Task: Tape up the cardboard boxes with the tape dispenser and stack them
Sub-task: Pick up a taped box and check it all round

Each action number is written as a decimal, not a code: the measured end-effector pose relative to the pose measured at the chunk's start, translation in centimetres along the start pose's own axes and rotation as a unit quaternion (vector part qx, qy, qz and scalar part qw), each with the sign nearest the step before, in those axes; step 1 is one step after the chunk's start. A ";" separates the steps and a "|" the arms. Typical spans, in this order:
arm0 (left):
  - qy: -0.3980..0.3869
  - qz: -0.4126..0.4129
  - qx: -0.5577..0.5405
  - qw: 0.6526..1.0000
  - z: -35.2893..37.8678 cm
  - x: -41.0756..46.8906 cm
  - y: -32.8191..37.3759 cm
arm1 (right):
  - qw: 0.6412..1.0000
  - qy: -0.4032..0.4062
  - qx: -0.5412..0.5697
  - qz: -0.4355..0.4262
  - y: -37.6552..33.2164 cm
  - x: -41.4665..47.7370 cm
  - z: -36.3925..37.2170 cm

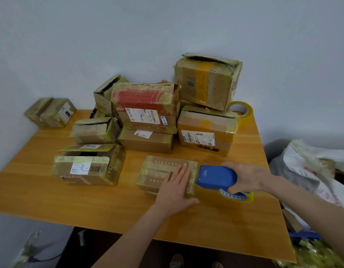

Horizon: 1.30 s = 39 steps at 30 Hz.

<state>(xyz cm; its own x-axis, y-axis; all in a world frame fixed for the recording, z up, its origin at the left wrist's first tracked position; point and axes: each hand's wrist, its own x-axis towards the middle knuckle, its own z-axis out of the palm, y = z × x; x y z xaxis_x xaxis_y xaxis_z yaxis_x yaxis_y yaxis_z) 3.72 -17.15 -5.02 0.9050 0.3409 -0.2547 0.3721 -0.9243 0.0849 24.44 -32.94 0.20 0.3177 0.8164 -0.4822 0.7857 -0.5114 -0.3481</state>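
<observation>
At lower centre of frame, noted a small flat box (163,171) of brown cardboard, rectangular, wrapped in glossy, wrinkled yellowish tape, lying flat on the table (109,206) of smooth orange-brown wood grain. Found left hand (177,186) laid palm-down on its top, fingers straight and together, pressing, nothing gripped. Found right hand (246,176) clasped round the tape dispenser (215,176), blue matt plastic with a rounded back, front edge at the box's right end and seemingly touching it. Clear-yellow tape roll (242,197) seated beneath that hand.

Across mid frame, recorded a cluster of taped cartons:
- open box (90,165) at left, flaps raised, barcode label on its front
- red-printed box (146,105) stacked on a plain brown box (146,141)
- labelled box (206,130) at right of centre, carrying a tall box (208,82) with a torn slot in its top

Spare tape roll (241,111) on edge just beside that stack, near the far right corner. Two small boxes (49,113) at upper left by the far left corner; cannot tell what supports them.

Open wood surface left of and below the flat box, out to the near edge. Right edge of table near the dispenser, with a white woven sack (312,171) beyond it.
</observation>
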 end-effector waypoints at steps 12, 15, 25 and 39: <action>0.003 0.006 0.032 0.999 0.6 0.6 0.0 | 0.996 0.022 0.091 -0.010 2.7 -1.4 1.2; 0.002 0.010 0.031 0.999 0.6 0.6 -0.1 | 0.994 0.007 0.105 -0.011 3.6 -1.5 1.3; 0.011 0.023 0.052 0.998 1.1 0.9 -0.7 | 0.997 -0.034 -0.061 0.015 1.0 0.3 1.2; 0.004 0.033 0.037 0.999 0.7 0.7 -0.8 | 0.988 -0.088 -0.118 0.040 -2.3 3.1 0.1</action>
<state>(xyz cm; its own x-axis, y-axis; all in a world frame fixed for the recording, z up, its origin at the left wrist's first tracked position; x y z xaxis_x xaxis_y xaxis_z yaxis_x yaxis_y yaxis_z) 3.94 -16.29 -5.93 0.9287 0.2804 -0.2427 0.2962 -0.9546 0.0304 23.54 -29.23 -0.57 0.3033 0.7058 -0.6402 0.8701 -0.4791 -0.1159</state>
